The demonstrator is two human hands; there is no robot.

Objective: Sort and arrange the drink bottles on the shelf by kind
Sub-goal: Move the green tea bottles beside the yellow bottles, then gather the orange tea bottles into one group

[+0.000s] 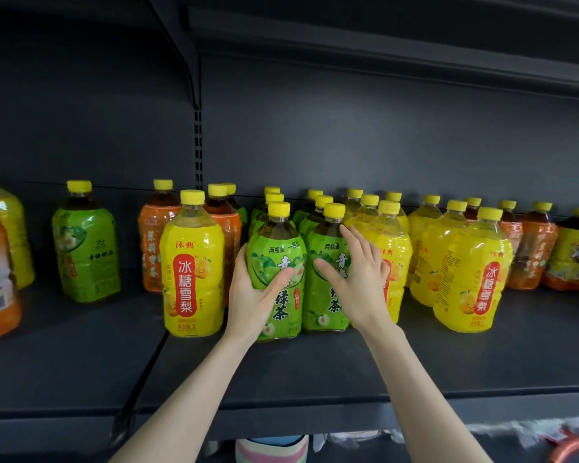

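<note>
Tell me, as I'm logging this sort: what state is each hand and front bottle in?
Left hand: grips the left green tea bottle.
Right hand: straight fingers rest on the right green tea bottle.
Left green tea bottle: upright, capped, held.
Right green tea bottle: upright, capped, touched.
Left yellow pear drink bottle: upright, capped, untouched.

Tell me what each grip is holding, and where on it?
The left grip holds the left green bottle round its label, at mid-height. The right grip holds nothing; its straight fingers just rest on the right green bottle.
</note>
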